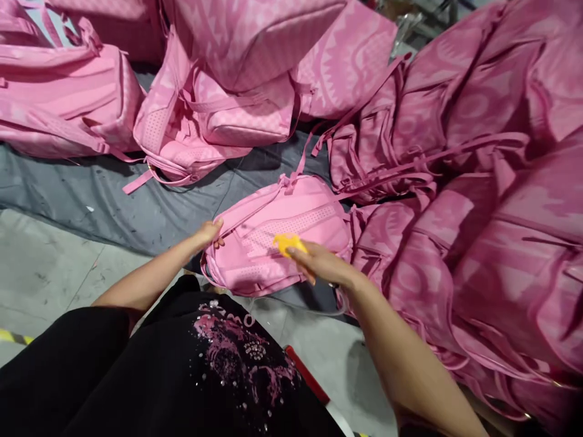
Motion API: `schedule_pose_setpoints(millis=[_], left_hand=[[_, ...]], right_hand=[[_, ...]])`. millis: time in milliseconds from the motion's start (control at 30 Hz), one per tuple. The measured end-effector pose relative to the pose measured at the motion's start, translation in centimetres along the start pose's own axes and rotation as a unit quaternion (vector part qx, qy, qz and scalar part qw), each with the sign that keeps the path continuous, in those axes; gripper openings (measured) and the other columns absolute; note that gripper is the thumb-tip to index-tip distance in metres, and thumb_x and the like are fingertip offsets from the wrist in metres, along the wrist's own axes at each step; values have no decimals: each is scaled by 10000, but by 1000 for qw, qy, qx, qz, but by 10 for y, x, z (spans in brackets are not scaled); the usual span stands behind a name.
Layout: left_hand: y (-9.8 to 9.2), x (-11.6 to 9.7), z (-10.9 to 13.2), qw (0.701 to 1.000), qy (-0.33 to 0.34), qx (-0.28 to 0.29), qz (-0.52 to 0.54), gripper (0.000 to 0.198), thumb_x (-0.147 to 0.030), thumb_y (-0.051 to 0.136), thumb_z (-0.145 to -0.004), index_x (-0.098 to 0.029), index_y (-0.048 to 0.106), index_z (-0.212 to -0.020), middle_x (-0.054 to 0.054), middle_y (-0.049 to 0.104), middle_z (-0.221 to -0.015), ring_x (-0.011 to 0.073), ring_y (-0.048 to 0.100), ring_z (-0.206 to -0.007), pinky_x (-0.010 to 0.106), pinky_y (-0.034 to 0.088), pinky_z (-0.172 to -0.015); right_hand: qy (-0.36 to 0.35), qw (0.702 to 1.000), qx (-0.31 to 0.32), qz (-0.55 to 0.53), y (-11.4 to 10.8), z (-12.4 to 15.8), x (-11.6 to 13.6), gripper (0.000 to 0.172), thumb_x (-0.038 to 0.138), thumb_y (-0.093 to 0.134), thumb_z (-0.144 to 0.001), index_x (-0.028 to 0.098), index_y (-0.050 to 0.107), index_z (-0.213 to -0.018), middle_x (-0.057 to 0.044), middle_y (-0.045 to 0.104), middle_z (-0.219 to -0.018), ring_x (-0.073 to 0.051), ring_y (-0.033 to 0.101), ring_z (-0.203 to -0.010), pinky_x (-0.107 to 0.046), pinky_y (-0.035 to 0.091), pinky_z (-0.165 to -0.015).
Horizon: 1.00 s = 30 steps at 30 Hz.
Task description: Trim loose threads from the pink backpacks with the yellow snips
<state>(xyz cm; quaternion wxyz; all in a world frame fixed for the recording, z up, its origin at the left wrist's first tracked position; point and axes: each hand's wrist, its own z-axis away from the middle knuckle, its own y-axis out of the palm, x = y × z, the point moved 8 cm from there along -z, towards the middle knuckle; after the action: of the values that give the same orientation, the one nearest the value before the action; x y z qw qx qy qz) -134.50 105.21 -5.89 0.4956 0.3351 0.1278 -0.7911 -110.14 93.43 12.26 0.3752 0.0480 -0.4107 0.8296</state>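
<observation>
A pink backpack (310, 203) lies in front of me with its padded, perforated back side turned up. My left hand (212, 233) grips the backpack at its left end, thumb on top and fingers curled at the edge. In my right hand (319, 261) is a yellow cloth (288, 243), pinched between thumb and fingers just over the back panel. Whether the cloth touches the fabric I cannot tell. The backpack's straps trail off from its far side.
Several pink backpacks (469, 115) stand packed in rows on the right. More bags (64, 91) lie at the back left on a dark grey sheet (100, 188). A pale tiled floor (54, 267) shows on the left. Something red (307, 376) lies by my body.
</observation>
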Motion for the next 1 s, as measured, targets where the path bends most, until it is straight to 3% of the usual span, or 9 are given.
schedule_pose_setpoints(millis=[100,233,367,500,567,700,767,867,1000], left_hand=[[14,-23,18,956,139,-80,-247,546,-493,534,-947,-216,547,-1417,147,694,-1028,307,658,-967,399,481,-865],[61,-33,45,760,281,-88,-580,688,-512,581,-911,-285,402,-1535,216,522,-1348,415,514,-1228,531,394,-998],[109,-12,78,676,404,-57,-614,724,-515,582,-913,-250,364,-1550,214,255,-1601,422,264,-1448,572,241,-1135],[160,44,94,615,400,82,-675,939,-472,750,-792,-188,305,-1570,244,241,-1615,427,328,-1408,535,344,-1076],[170,56,91,603,370,77,-702,893,-376,739,-810,-141,318,-1561,276,342,-1554,424,423,-1328,521,412,-999],[167,43,80,654,370,45,-659,620,-149,539,-894,-155,430,-1505,245,503,-1440,368,520,-1255,489,463,-944],[150,29,67,755,347,41,-555,494,-186,474,-939,-167,518,-1431,206,615,-1323,321,599,-1164,441,496,-905],[122,28,41,920,209,65,-325,433,-421,377,-1011,-150,624,-1241,134,729,-897,228,685,-753,325,519,-649],[126,40,38,955,136,85,-250,460,-492,395,-998,-149,652,-1163,96,688,-793,196,646,-650,306,499,-591]], right_hand=[[6,1000,-6,5,-9,4,2,513,545,399,-1012,133,622,-1222,-19,631,-600,-165,552,-496,-275,469,-582],[62,996,30,55,-23,14,-35,478,493,428,-1012,142,587,-1295,-39,658,-651,-176,591,-530,-272,455,-584],[207,952,-140,175,-74,45,-97,515,487,437,-1004,88,586,-1293,-150,714,-883,-229,667,-716,-299,454,-642],[169,980,38,93,-35,77,-109,489,504,475,-982,146,599,-1290,-76,702,-747,-200,636,-586,-283,456,-604],[188,977,21,98,-33,95,-113,475,488,464,-990,144,601,-1288,-57,676,-679,-197,623,-564,-281,454,-603],[202,977,-18,70,-34,124,-140,473,494,424,-1000,138,603,-1252,-45,657,-647,-201,624,-565,-283,456,-599],[147,988,51,-5,-14,132,-148,487,546,426,-985,152,619,-1197,-30,653,-634,-191,621,-549,-276,464,-589],[181,983,-36,8,-13,141,-166,508,554,410,-984,133,613,-1182,-21,623,-582,-185,596,-512,-271,446,-559],[121,993,-4,6,6,133,-143,541,573,431,-974,154,598,-1273,-26,646,-624,-190,607,-537,-267,444,-567]])
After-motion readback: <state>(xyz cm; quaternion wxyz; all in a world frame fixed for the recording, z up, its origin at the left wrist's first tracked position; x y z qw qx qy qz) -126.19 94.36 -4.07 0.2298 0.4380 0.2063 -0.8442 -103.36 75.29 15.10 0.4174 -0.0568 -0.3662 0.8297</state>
